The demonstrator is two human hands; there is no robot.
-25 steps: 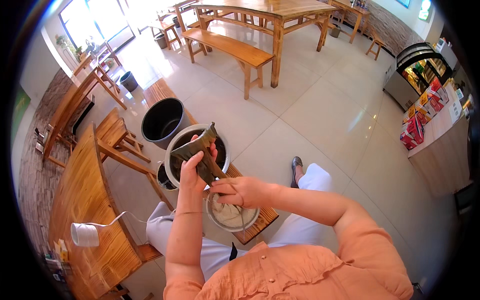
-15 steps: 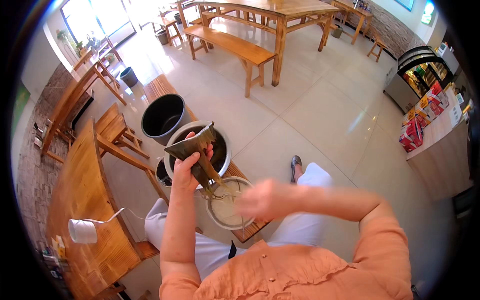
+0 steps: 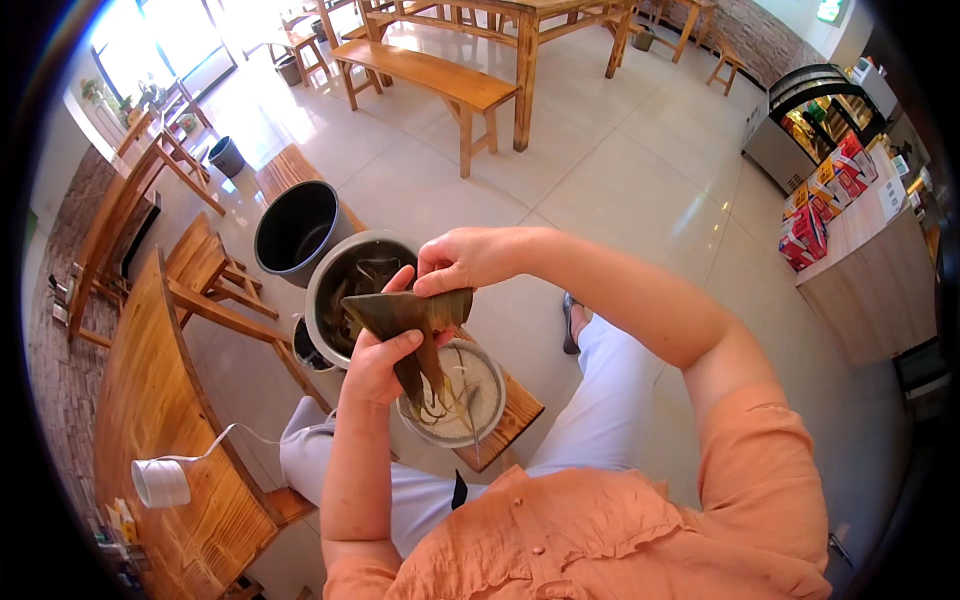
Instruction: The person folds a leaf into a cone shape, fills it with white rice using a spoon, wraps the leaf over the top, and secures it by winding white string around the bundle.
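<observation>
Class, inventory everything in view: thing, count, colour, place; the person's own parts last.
leaf bundle: one, dark green, centre
bench: one, brown, centre
basin: one, grey, on bench
bowl: one, grey, bench's near end
bucket: one, black, beyond basin
table: one, brown, left
string roll: one, white, on table
counter: one, pale brown, right
boxes: several, red-yellow, on counter
display case: one, black-silver, right
far furniture: several, brown, top
shirt: one, orange, bottom
left hand: one, bare, on leaf bundle
right hand: one, bare, on leaf bundle
</observation>
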